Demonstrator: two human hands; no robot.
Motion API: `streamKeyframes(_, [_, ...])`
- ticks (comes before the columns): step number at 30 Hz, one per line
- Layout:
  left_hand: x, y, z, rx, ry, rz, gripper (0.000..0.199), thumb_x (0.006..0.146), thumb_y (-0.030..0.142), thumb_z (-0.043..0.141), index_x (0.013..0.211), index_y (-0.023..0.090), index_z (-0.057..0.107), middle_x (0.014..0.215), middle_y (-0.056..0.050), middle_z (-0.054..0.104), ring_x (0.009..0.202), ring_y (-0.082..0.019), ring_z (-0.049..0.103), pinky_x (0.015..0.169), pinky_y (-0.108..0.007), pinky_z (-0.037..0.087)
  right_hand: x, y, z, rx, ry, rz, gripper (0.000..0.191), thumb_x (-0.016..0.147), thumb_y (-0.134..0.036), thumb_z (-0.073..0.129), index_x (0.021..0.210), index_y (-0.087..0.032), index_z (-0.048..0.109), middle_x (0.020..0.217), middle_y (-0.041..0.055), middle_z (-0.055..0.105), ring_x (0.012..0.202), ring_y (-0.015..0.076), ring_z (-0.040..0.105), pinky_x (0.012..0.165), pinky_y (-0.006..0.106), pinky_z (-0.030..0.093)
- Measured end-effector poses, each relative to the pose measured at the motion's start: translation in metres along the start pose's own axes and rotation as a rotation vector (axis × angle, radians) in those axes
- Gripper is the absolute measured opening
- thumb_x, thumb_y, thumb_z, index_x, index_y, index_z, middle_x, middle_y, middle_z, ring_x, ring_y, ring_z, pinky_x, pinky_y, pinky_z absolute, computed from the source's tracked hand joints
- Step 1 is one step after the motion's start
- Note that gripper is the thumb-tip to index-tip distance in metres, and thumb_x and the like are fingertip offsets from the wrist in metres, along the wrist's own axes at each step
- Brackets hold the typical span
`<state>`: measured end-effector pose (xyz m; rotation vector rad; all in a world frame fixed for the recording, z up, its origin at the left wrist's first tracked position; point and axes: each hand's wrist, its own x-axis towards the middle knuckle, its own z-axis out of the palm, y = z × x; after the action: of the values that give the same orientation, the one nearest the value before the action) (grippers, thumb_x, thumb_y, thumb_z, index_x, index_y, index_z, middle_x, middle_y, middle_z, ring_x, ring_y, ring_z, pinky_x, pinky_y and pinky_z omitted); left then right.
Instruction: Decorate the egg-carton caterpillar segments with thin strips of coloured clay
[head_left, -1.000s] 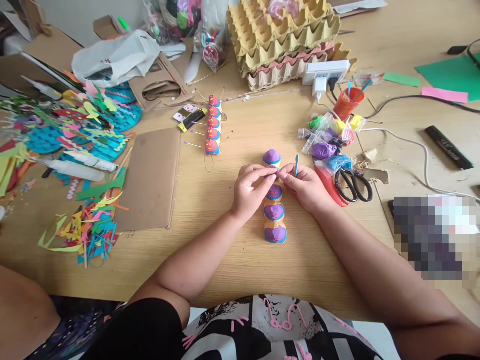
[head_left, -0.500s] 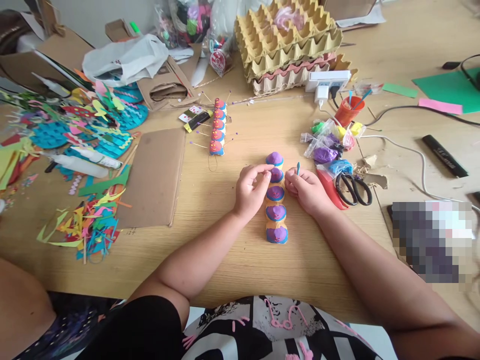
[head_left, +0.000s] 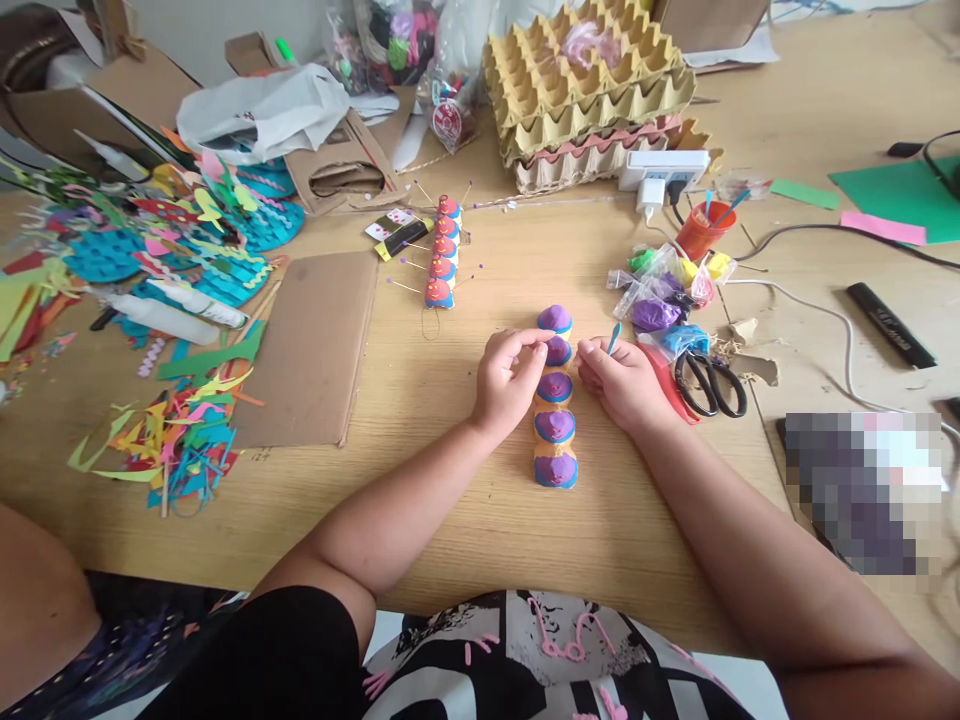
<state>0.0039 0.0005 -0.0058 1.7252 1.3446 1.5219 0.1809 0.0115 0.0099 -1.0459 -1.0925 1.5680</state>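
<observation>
Clay-covered strip: the five-bump strip (head_left: 555, 428), purple and blue over orange, lies lengthwise on the tabletop (head_left: 420, 480) in front of the person, between the two hands; small faces mark its nearer bumps.
Left hand: the left hand (head_left: 511, 375) is at the strip's left side by the second bump from the far end, thumb and forefinger close together; whether its grip holds anything small cannot be told.
Right hand: the right hand (head_left: 619, 382) is just right of the strip, its grip closed around the blue stick tool (head_left: 615, 336), which points up from the fingers.
Right side: the black-handled scissors (head_left: 710, 385) lie near the bagged clay (head_left: 657, 314), with the orange cup (head_left: 703, 232) beyond.
Far side: the red-and-blue strip (head_left: 444, 253), with thin sticks at its sides, lies near the cardboard sheet (head_left: 311, 345); the stacked egg trays (head_left: 589, 95) are farther back.
</observation>
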Motion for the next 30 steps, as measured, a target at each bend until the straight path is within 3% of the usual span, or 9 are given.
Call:
streamKeyframes(4, [-0.0002, 0.0001, -0.0005, 0.005, -0.008, 0.017, 0.024, 0.106, 0.042, 0.064, 0.108, 0.025, 0.079, 0.103, -0.005, 0.082, 0.101, -0.019, 0.072, 0.089, -0.034, 0.054, 0.0009, -0.0007, -0.0001, -0.01, 0.017, 0.01, 0.053, 0.066, -0.065, 0.096, 0.08, -0.02, 0.071, 0.054, -0.0072, 0.044, 0.05, 0.0078, 0.03, 0.05, 0.028, 0.017])
streamKeyframes(9, [-0.0001, -0.0003, -0.001, 0.006, -0.013, 0.052, 0.022, 0.107, 0.04, 0.063, 0.108, 0.024, 0.079, 0.104, -0.005, 0.082, 0.101, -0.019, 0.072, 0.09, -0.035, 0.054, 0.0, -0.0014, -0.0002, 0.013, -0.01, 0.01, 0.056, 0.074, -0.07, 0.089, 0.071, -0.019, 0.068, 0.05, -0.0079, 0.036, 0.048, 0.0075, 0.026, 0.05, 0.029, 0.016])
streamKeyframes(16, [0.0, 0.005, -0.0021, 0.042, -0.071, 0.154, 0.018, 0.106, 0.037, 0.066, 0.108, 0.025, 0.078, 0.106, -0.005, 0.082, 0.103, -0.02, 0.072, 0.1, -0.038, 0.055, 0.0001, 0.0029, 0.0003, -0.047, -0.039, -0.032, 0.056, 0.08, -0.073, 0.083, 0.074, -0.019, 0.069, 0.052, -0.0079, 0.035, 0.05, 0.0086, 0.026, 0.051, 0.029, 0.018])
streamKeyframes(21, [0.0006, 0.0035, -0.0011, 0.073, -0.08, 0.233, 0.013, 0.101, 0.037, 0.075, 0.103, 0.025, 0.079, 0.102, -0.003, 0.08, 0.103, -0.019, 0.072, 0.099, -0.037, 0.055, -0.0014, 0.0024, 0.0025, -0.143, -0.034, -0.104, 0.058, 0.082, -0.074, 0.081, 0.07, -0.02, 0.064, 0.056, -0.0066, 0.037, 0.054, 0.0094, 0.028, 0.052, 0.029, 0.021])
streamKeyframes(30, [0.0004, -0.0003, 0.0001, 0.078, -0.056, 0.221, 0.012, 0.099, 0.037, 0.078, 0.094, 0.027, 0.081, 0.094, -0.001, 0.079, 0.097, -0.018, 0.072, 0.096, -0.038, 0.055, -0.0033, -0.0022, 0.0069, -0.147, -0.064, -0.111, 0.062, 0.08, -0.077, 0.08, 0.066, -0.021, 0.059, 0.057, -0.0055, 0.039, 0.057, 0.0105, 0.03, 0.055, 0.03, 0.023])
